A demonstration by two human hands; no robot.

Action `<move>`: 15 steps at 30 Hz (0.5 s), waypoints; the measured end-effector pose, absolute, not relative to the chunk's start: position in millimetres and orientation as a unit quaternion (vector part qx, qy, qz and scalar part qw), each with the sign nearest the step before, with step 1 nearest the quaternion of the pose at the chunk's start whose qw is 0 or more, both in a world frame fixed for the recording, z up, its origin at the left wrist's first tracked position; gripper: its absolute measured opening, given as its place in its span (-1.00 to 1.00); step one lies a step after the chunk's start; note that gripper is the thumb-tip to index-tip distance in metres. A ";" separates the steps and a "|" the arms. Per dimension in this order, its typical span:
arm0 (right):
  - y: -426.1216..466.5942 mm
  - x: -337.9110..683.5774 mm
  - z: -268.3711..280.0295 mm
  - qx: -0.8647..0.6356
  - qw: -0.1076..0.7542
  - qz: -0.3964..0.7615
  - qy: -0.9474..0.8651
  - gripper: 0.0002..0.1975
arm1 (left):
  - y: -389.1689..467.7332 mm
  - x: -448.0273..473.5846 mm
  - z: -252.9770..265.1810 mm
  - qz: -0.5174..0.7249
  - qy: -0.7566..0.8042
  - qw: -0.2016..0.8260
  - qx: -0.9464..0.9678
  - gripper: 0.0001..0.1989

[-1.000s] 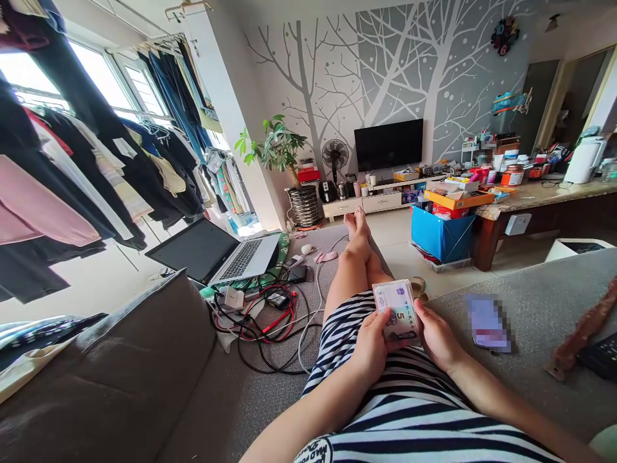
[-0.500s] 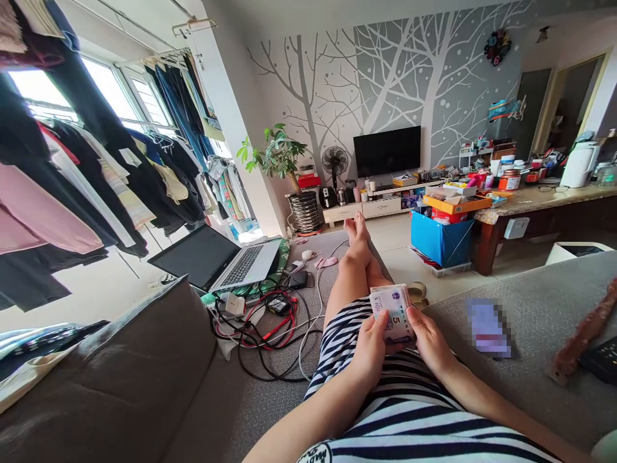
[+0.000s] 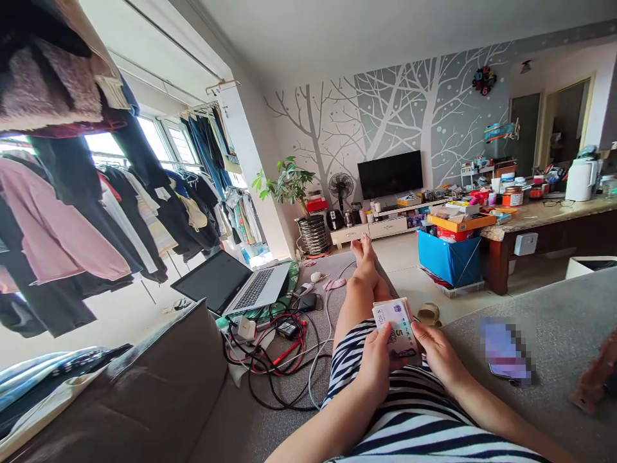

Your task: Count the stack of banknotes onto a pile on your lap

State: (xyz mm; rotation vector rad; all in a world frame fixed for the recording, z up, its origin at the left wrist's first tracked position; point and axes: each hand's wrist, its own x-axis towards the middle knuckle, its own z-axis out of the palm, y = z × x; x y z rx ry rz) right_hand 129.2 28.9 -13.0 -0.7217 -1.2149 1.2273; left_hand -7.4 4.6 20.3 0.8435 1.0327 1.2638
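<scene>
A stack of banknotes (image 3: pixel 396 325), the top one marked with a 5, is held upright over my lap. My left hand (image 3: pixel 376 360) closes on its left side, with the thumb across the front. On the opposite edge, my right hand (image 3: pixel 436 350) grips the same stack, its thumb along the side; the fingers behind the notes are hidden. Beneath lies the black-and-white striped clothing (image 3: pixel 351 347) over my outstretched legs. A blurred, purple-looking phone (image 3: pixel 506 350) rests on the sofa to the right of my right hand.
On the sofa's left part are an open laptop (image 3: pixel 241 286) and tangled cables (image 3: pixel 279 360). Clothes (image 3: pixel 72 212) hang by the window. A blue box (image 3: pixel 448 257) stands beside a cluttered table (image 3: pixel 535 222). A television (image 3: pixel 390 173) is at the far wall.
The camera view has tilted up and turned slightly left, so everything sits lower and further right. Both hands keep hold of the banknotes in much the same pose.
</scene>
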 end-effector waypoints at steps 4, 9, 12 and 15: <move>28.3 126.5 -6.6 -0.290 0.605 0.560 -0.486 -0.33 | 5.6 -3.6 18.3 0.505 0.464 0.605 0.406 -0.62; 31.4 121.9 -11.4 -0.331 0.649 0.544 -0.416 -0.35 | 5.3 -1.6 14.0 0.461 0.460 0.631 0.422 -0.62; 35.6 121.6 -15.3 -0.336 0.652 0.566 -0.376 -0.42 | 7.3 -6.1 15.0 0.441 0.441 0.683 0.381 -0.58; 41.0 122.3 -17.7 -0.345 0.653 0.574 -0.353 -0.45 | 9.6 -9.5 14.4 0.424 0.410 0.723 0.360 -0.54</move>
